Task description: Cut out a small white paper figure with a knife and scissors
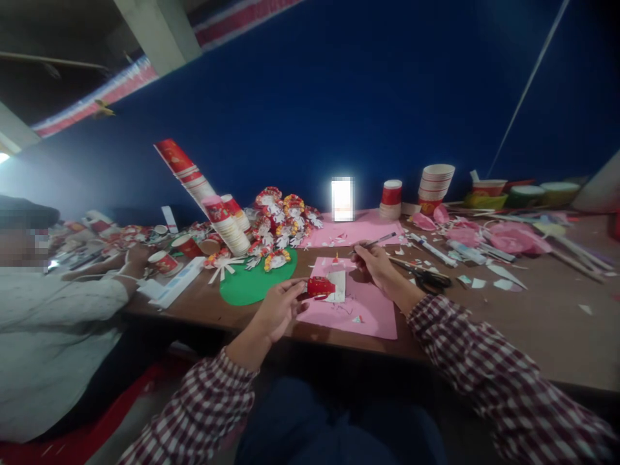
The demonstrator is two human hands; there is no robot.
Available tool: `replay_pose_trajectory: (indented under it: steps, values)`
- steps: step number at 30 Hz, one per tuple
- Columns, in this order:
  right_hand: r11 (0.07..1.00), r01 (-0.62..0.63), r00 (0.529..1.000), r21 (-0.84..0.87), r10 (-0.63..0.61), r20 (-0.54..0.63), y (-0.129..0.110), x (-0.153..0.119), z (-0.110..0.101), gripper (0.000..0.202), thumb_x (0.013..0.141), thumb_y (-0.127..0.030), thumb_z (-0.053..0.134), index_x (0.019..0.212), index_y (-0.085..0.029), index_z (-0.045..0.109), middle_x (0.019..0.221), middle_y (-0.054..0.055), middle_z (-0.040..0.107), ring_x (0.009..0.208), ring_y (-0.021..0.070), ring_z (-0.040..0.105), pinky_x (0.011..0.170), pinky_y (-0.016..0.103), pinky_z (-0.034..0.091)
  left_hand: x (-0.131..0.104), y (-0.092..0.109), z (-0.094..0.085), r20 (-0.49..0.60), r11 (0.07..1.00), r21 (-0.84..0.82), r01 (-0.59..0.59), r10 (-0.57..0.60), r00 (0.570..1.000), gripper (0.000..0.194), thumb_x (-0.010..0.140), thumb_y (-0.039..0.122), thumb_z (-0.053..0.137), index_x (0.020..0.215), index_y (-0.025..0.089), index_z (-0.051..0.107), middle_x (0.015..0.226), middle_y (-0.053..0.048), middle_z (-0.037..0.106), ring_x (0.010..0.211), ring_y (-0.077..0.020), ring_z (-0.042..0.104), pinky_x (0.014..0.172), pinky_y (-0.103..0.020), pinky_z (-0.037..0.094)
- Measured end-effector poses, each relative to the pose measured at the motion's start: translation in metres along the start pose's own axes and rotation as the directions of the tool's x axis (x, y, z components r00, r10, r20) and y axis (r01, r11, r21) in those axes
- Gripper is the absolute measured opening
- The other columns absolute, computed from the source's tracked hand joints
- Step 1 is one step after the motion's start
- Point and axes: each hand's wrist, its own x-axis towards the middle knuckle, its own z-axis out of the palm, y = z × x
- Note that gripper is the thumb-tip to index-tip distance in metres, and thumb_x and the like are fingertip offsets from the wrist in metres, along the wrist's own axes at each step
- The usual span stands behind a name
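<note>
Between the thumb and fingers of my left hand [278, 310] is a small red paper cutout [320, 288] with yellow marks. It hangs over a white piece of paper [340, 281] on a pink sheet [372, 316]. My right hand [375, 263] grips a slim dark pen [382, 240], pointing up to the right, away from the cutout. Small scraps [357, 319] lie on the pink sheet. Just right of my right hand rest black-handled scissors [431, 279], their blades partly hidden by the hand.
A green sheet [247, 290] lies left, below a pile of paper figures [283, 219]. Leaning stacks of paper cups [225, 223] stand behind it; more cups [436, 184] stand back right. Markers [433, 250] and pink paper [518, 237] cover the right. Another person [58, 336] sits at left.
</note>
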Motion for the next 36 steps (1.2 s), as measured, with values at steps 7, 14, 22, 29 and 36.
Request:
replay_pose_trajectory:
  steps: [7, 14, 22, 29, 36]
  values:
    - [0.999, -0.035, 0.997, -0.009, 0.035, 0.065, -0.003, -0.007, 0.006, 0.027, 0.077, -0.043, 0.069, 0.075, -0.02, 0.054, 0.054, -0.004, 0.055, 0.04, 0.0062, 0.041, 0.034, 0.016, 0.028, 0.011, 0.003, 0.004, -0.017, 0.999, -0.017, -0.04, 0.04, 0.999, 0.008, 0.076, 0.012, 0.072, 0.083, 0.01, 0.069, 0.083, -0.008, 0.073, 0.07, -0.0106, 0.066, 0.063, -0.019, 0.056]
    - [0.998, -0.069, 0.991, -0.009, 0.07, 0.112, 0.002, -0.004, 0.006, 0.025, 0.081, -0.043, 0.065, 0.078, -0.021, 0.053, 0.056, -0.004, 0.054, 0.038, 0.005, 0.038, 0.034, 0.015, 0.026, 0.03, -0.006, 0.0, -0.01, 0.937, 0.233, -0.26, 0.27, 0.963, 0.017, 0.069, 0.022, 0.077, 0.08, 0.013, 0.068, 0.075, -0.003, 0.07, 0.066, -0.0104, 0.064, 0.065, -0.022, 0.053]
    - [0.99, -0.12, 0.967, -0.068, 0.132, 0.219, 0.004, 0.001, 0.003, 0.029, 0.077, -0.043, 0.071, 0.077, -0.018, 0.055, 0.062, 0.0, 0.061, 0.042, 0.0055, 0.044, 0.036, 0.017, 0.031, 0.036, -0.014, 0.002, 0.514, -0.02, 0.652, -0.758, 0.747, 0.422, 0.012, 0.086, 0.018, 0.059, 0.092, 0.018, 0.069, 0.091, -0.006, 0.072, 0.088, -0.0179, 0.064, 0.082, -0.033, 0.051]
    - [0.99, -0.106, 0.965, -0.091, 0.125, 0.232, 0.007, 0.001, 0.0, 0.032, 0.073, -0.039, 0.075, 0.091, -0.02, 0.057, 0.069, -0.002, 0.064, 0.047, 0.0067, 0.049, 0.043, 0.019, 0.039, 0.053, -0.016, 0.006, 0.759, -0.364, 0.529, -0.767, 0.607, 0.235, 0.017, 0.084, 0.011, 0.059, 0.098, 0.018, 0.067, 0.094, -0.007, 0.071, 0.091, -0.0213, 0.063, 0.082, -0.037, 0.05]
    - [0.986, -0.126, 0.961, -0.107, 0.148, 0.234, 0.005, -0.001, 0.0, 0.037, 0.067, -0.034, 0.079, 0.094, -0.021, 0.056, 0.065, -0.006, 0.057, 0.052, 0.0077, 0.05, 0.045, 0.018, 0.036, 0.068, -0.012, 0.005, 0.829, -0.423, 0.393, -0.817, 0.547, 0.116, 0.017, 0.084, 0.011, 0.06, 0.098, 0.017, 0.067, 0.095, -0.009, 0.071, 0.09, -0.0208, 0.064, 0.08, -0.036, 0.052]
